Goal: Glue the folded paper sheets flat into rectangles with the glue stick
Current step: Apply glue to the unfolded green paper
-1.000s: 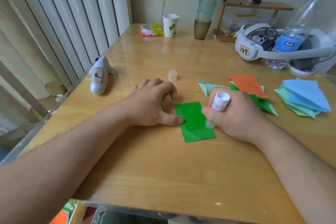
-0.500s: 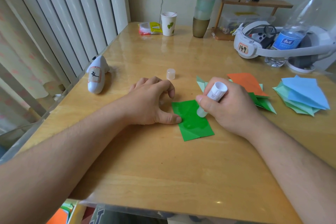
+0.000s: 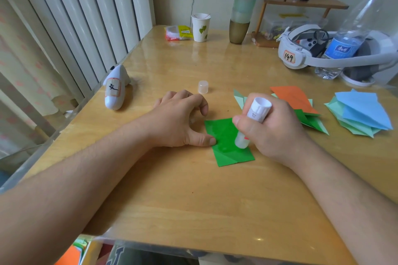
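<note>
Nearest the camera, 2 bare forearms reach in over the wooden table [image 3: 193,200]. The left hand [image 3: 181,120] rests on the table with its fingers loosely curled, holding nothing; its thumb tip presses on the left edge of the green folded sheet [image 3: 226,135], which lies flat in the middle of the table. The right hand [image 3: 269,129] is wrapped in a fist round the glue stick [image 3: 256,112], which stands tilted with its white base uppermost and its clear lower end touching the green sheet near the sheet's right side. Just beyond the left hand the glue stick's clear cap [image 3: 203,86] stands alone on the table. To the left, near the table edge, lies a white handheld controller [image 3: 115,90] with a label on it. Behind the right hand sits a pile of folded sheets [image 3: 295,98], orange on top with green and pale green beneath, and further right a second pile [image 3: 361,112] has blue over pale green. At the far side stand a paper cup [image 3: 200,27] with a leaf print, a crumpled packet [image 3: 177,32] beside it, a stack of tinted cups [image 3: 243,6], a small wooden shelf [image 3: 301,3], a white headset [image 3: 301,49] tagged 149, and a water bottle [image 3: 353,30] with a blue cap.
</note>
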`<move>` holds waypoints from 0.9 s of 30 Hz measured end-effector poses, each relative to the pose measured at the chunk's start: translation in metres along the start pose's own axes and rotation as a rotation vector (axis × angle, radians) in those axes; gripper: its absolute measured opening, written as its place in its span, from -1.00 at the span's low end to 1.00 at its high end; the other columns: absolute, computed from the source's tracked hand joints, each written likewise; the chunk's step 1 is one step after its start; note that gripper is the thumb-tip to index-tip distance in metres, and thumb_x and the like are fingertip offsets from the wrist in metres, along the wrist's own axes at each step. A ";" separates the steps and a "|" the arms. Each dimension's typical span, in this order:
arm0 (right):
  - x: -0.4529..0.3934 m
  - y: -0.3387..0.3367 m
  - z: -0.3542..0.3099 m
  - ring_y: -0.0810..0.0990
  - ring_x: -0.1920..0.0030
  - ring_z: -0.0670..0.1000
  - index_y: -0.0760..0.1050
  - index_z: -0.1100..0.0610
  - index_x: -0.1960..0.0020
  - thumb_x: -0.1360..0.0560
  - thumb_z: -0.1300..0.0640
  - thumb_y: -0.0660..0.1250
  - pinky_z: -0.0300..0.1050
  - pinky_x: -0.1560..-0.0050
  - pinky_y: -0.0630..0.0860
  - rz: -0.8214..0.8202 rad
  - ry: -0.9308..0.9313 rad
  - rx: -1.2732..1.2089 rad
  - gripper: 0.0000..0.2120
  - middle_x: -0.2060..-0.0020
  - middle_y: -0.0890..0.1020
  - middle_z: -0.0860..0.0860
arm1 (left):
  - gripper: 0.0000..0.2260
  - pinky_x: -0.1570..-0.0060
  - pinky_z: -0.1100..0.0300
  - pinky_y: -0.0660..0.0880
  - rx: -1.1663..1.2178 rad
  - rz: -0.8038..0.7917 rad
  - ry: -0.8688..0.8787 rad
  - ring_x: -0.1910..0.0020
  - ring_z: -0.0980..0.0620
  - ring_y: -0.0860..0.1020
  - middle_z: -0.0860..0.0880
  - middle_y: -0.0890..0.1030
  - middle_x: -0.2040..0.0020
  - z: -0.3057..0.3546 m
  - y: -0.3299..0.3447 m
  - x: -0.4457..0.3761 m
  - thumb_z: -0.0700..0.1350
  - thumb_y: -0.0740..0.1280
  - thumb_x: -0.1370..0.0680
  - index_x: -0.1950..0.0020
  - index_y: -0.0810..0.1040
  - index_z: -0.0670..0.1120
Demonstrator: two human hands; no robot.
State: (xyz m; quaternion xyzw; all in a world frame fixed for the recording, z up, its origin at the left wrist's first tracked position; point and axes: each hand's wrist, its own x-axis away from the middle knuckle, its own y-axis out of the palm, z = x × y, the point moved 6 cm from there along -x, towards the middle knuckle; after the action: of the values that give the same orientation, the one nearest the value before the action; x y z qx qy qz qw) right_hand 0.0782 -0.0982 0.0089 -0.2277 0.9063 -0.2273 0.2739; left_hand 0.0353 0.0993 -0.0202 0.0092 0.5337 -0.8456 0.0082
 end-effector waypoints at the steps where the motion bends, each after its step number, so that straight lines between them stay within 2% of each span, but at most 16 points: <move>1: 0.000 0.004 -0.002 0.46 0.35 0.11 0.44 0.10 0.28 -0.36 -0.18 0.37 0.00 0.30 0.40 -0.008 -0.002 -0.002 -0.65 0.43 0.53 0.10 | -0.45 -0.35 -0.06 0.26 -0.001 0.000 -0.001 -0.23 0.04 0.24 0.18 0.37 -0.19 0.000 0.000 0.000 0.41 0.51 -0.25 -0.09 0.38 0.27; 8: 0.001 0.026 -0.003 0.33 0.40 -0.08 0.45 0.07 0.26 -0.41 -0.11 0.43 -0.13 0.36 0.30 -0.143 0.019 0.080 -0.71 0.46 0.44 -0.05 | -0.44 -0.33 -0.04 0.27 -0.012 0.013 -0.006 -0.22 0.02 0.27 0.17 0.38 -0.19 0.000 0.001 0.000 0.44 0.49 -0.23 -0.08 0.38 0.27; 12: 0.002 0.029 -0.008 0.35 0.38 -0.01 0.45 0.11 0.25 -0.40 -0.12 0.41 -0.04 0.34 0.32 -0.175 0.015 0.131 -0.68 0.40 0.49 0.06 | -0.42 -0.32 -0.04 0.27 -0.011 0.005 -0.006 -0.21 0.03 0.26 0.18 0.38 -0.18 0.000 0.002 0.000 0.46 0.44 -0.20 -0.09 0.38 0.27; 16: 0.004 0.029 -0.008 0.34 0.42 -0.10 0.47 0.07 0.27 -0.39 -0.12 0.43 -0.17 0.39 0.28 -0.220 0.043 0.080 -0.71 0.48 0.45 -0.08 | -0.41 -0.31 -0.04 0.27 -0.009 0.004 -0.012 -0.20 0.03 0.25 0.20 0.37 -0.17 0.000 0.001 0.001 0.49 0.39 -0.17 -0.08 0.37 0.28; 20: 0.001 0.019 -0.007 0.49 0.37 0.04 0.49 0.09 0.28 -0.41 -0.07 0.42 -0.03 0.31 0.40 -0.100 0.086 -0.043 -0.74 0.43 0.60 0.05 | -0.45 -0.33 -0.04 0.26 -0.012 0.009 -0.010 -0.22 0.04 0.24 0.18 0.37 -0.19 0.000 0.002 0.000 0.43 0.49 -0.24 -0.08 0.37 0.27; 23: 0.000 0.016 -0.007 0.51 0.33 0.12 0.47 0.10 0.27 -0.41 -0.08 0.41 0.02 0.26 0.43 -0.032 0.076 -0.024 -0.73 0.40 0.60 0.12 | -0.45 -0.31 -0.03 0.25 -0.016 0.012 -0.011 -0.24 0.03 0.25 0.17 0.37 -0.20 0.000 0.001 0.000 0.42 0.50 -0.25 -0.09 0.37 0.27; 25: 0.001 0.019 -0.007 0.48 0.33 0.11 0.47 0.09 0.28 -0.41 -0.08 0.42 0.02 0.28 0.41 -0.044 0.068 0.000 -0.73 0.40 0.58 0.11 | -0.46 -0.29 -0.02 0.25 -0.016 0.018 -0.010 -0.25 0.03 0.25 0.18 0.38 -0.19 0.000 0.001 0.000 0.41 0.50 -0.26 -0.09 0.37 0.27; 27: 0.001 0.021 -0.005 0.41 0.38 0.02 0.46 0.08 0.28 -0.41 -0.08 0.44 -0.07 0.34 0.37 -0.065 0.060 0.013 -0.73 0.42 0.53 0.05 | -0.45 -0.28 -0.02 0.25 -0.012 0.020 -0.010 -0.25 0.03 0.25 0.18 0.38 -0.19 0.000 0.002 0.000 0.42 0.51 -0.26 -0.09 0.38 0.27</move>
State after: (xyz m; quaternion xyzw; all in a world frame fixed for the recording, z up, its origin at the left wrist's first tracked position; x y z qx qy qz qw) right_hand 0.0680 -0.0810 0.0014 -0.2481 0.9047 -0.2488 0.2408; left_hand 0.0352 0.0985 -0.0218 0.0101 0.5386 -0.8423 0.0193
